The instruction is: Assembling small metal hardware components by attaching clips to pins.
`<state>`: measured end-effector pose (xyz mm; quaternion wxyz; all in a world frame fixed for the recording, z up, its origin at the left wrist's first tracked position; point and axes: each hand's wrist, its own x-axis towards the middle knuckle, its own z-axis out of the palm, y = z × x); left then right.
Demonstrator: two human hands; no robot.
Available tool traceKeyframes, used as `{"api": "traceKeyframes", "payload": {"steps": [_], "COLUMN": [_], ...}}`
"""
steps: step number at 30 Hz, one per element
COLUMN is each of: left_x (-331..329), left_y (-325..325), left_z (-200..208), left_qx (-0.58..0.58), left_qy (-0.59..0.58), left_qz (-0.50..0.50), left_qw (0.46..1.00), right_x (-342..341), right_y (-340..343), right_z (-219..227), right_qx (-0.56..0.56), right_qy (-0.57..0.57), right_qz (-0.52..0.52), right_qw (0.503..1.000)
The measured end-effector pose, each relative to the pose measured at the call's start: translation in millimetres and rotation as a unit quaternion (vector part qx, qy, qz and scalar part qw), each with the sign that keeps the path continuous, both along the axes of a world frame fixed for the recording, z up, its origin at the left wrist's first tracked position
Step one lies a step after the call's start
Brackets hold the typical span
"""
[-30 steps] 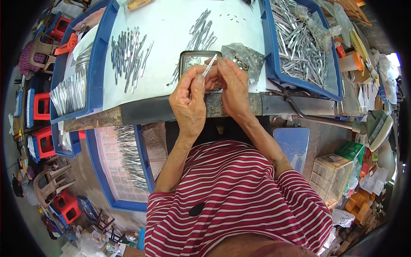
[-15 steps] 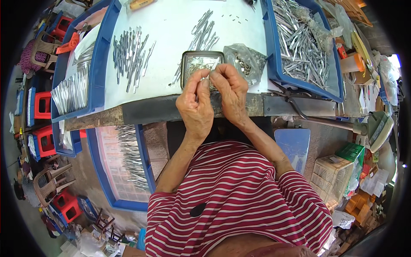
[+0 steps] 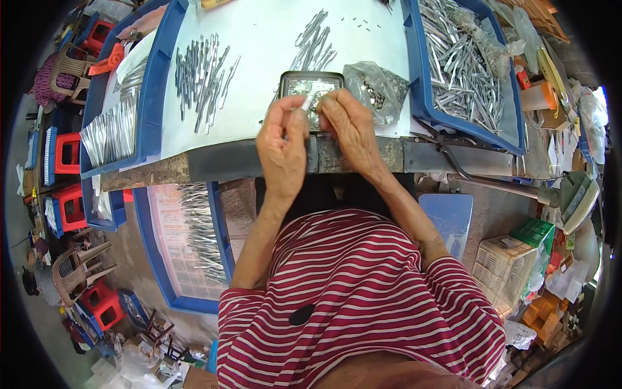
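Note:
My left hand pinches a thin silver metal strip between thumb and fingers, its tip pointing up and right. My right hand is beside it, fingertips closed at the strip's end, over a small dark rectangular tray of tiny metal parts. Both hands hover at the near edge of the white worktop. What the right fingertips pinch is too small to tell.
A clear plastic bag of small parts lies right of the tray. Piles of silver strips lie on the worktop; a blue bin at right holds several more. Blue trays at left and below hold strips. Red stools stand left.
Both hands have moved slightly up and over the small tray, and the strip in my left hand has tilted toward my right fingertips.

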<state>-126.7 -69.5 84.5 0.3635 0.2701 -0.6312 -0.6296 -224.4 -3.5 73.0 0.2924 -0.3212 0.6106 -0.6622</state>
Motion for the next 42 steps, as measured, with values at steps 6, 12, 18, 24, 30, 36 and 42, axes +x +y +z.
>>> {"api": "traceKeyframes", "payload": {"steps": [6, 12, 18, 24, 30, 36, 42], "left_x": [16.2, 20.9, 20.4, 23.5, 18.0, -15.2, -56.3], "left_y": [-52.5, -97.0, -120.1, -124.7, -126.6, -112.6, -117.0], "left_z": [-0.9, -16.4, -24.1, -26.2, -28.9, -17.7, -14.4], "left_qx": [-0.145, -0.377, -0.487, -0.535, -0.555, -0.431, -0.356], "left_qy": [-0.141, -0.283, -0.316, -0.338, -0.344, -0.271, -0.256], "left_qz": [0.058, 0.14, 0.174, 0.164, 0.159, 0.019, -0.072], "left_qw": [0.978, 0.871, 0.796, 0.757, 0.74, 0.86, 0.896], "right_x": [-8.5, -10.5, -10.9, -5.5, -7.8, -6.2, -5.3], "right_y": [3.7, -7.5, -18.1, -23.3, -26.3, -27.5, -25.8], "right_z": [2.5, -1.2, 1.8, 2.4, -5.6, -3.0, -0.9], "right_qx": [0.07, 0.022, 0.057, 0.125, 0.094, 0.116, 0.148], "right_qy": [0.163, 0.369, 0.471, 0.497, 0.515, 0.525, 0.528], "right_qz": [-0.029, -0.032, 0.007, 0.056, 0.031, 0.034, 0.037], "right_qw": [0.984, 0.929, 0.88, 0.857, 0.852, 0.842, 0.836]}}
